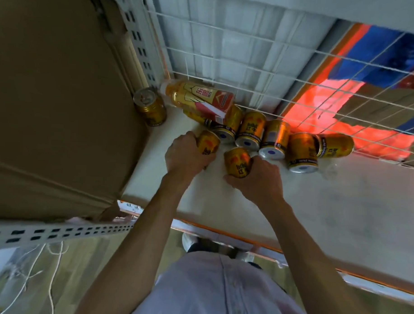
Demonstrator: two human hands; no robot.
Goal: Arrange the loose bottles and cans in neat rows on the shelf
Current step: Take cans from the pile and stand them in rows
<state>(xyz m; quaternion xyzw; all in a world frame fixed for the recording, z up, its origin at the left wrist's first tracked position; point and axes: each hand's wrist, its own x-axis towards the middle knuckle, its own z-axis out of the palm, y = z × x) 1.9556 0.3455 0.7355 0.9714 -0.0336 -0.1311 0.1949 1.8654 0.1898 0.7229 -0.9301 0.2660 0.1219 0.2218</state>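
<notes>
- Here, a white shelf [328, 203] was pictured from above, with both bare hands reached onto it.
- The left hand [185, 156] was curled round a gold can [210, 143], which was held tilted toward the shelf's left side.
- The right hand [257, 179] was clamped on a second gold can [237, 160], just beside the first. The two hands were kept apart, each with its own can.
- Several fallen cans [274, 139] were seen lying on their sides in a loose cluster behind the hands. Most of their bases were turned toward the camera, and the cluster lay close to the wire mesh back [286, 72].
- A plastic bottle [198, 97] of orange drink was laid on its side at the rear, resting over the leftmost of the fallen cans.
- One upright can [150, 108] was set in the rear left corner, against a cardboard box [50, 104].
- A pale shirt [220, 286] was caught at the bottom edge, below the shelf's orange-trimmed front.
</notes>
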